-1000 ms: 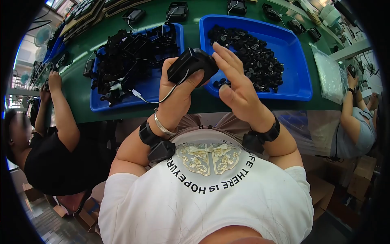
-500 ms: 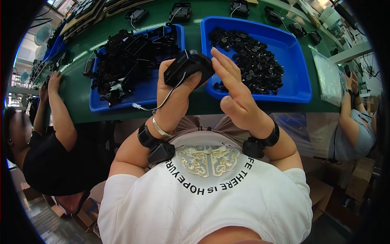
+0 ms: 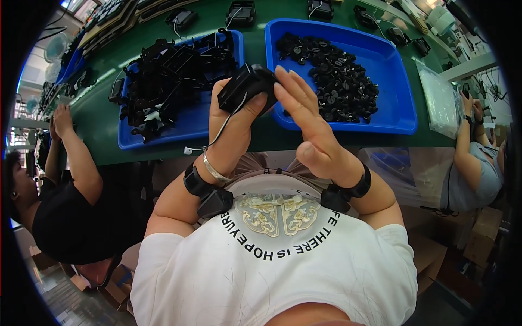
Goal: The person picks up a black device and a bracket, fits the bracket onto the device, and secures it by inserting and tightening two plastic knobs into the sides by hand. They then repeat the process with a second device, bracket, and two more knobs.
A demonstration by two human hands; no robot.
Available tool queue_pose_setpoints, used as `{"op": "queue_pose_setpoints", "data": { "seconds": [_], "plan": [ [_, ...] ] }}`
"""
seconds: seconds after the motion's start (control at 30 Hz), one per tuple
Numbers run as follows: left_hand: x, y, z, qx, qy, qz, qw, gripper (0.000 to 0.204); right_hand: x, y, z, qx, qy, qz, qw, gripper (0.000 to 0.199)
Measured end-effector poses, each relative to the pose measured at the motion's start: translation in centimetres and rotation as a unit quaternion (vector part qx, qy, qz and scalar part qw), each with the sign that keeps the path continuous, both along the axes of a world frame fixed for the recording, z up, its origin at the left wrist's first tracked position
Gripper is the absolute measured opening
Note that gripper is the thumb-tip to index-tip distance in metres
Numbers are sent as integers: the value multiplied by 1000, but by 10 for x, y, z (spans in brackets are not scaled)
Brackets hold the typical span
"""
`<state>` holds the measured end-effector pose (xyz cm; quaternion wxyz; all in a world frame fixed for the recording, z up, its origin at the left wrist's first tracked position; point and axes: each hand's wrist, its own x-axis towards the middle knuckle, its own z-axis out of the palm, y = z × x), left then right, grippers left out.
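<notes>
My left hand point(image 3: 231, 127) grips a black plastic box-shaped part point(image 3: 244, 87) with a thin white wire point(image 3: 215, 136) hanging from it. My right hand point(image 3: 307, 125) is raised beside it, fingers straight and together, fingertips touching the part's right end. Both hands hover above the green table's point(image 3: 98, 117) near edge, between two blue trays. The left blue tray point(image 3: 190, 122) holds a heap of black wired parts. The right blue tray point(image 3: 394, 81) holds several small black round pieces.
A person in black point(image 3: 60, 201) sits at my left with a hand on the table. Another person in a light blue top point(image 3: 476, 168) works at my right. Clear plastic bags point(image 3: 437, 100) lie right of the tray. More black devices line the table's far side.
Both hands have lifted the black part a little farther over the table. My right hand's fingers have straightened along the part's right end.
</notes>
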<state>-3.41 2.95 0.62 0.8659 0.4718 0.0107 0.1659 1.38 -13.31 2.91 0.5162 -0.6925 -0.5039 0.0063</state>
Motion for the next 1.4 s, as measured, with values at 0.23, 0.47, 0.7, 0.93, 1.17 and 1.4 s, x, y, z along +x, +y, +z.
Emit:
{"op": "queue_pose_setpoints", "data": {
  "seconds": [0.23,0.47,0.7,0.93,1.17,1.4],
  "plan": [
    [1,-4,0,19,3,12,1000,35,6,7,-8,2,-17,-58,998,78],
    [-1,-6,3,42,26,13,999,36,3,6,-13,2,-11,-52,999,79],
    [3,-3,-1,87,25,24,996,37,-2,10,-16,1,-1,-73,997,86],
    [3,0,8,87,46,28,995,42,0,-7,1,10,30,13,999,71],
    [-6,8,12,32,99,-94,990,49,9,-14,3,65,324,-4,944,53],
    [-9,4,13,38,102,-182,977,59,7,-10,-13,115,371,55,920,53]
  ]
}}
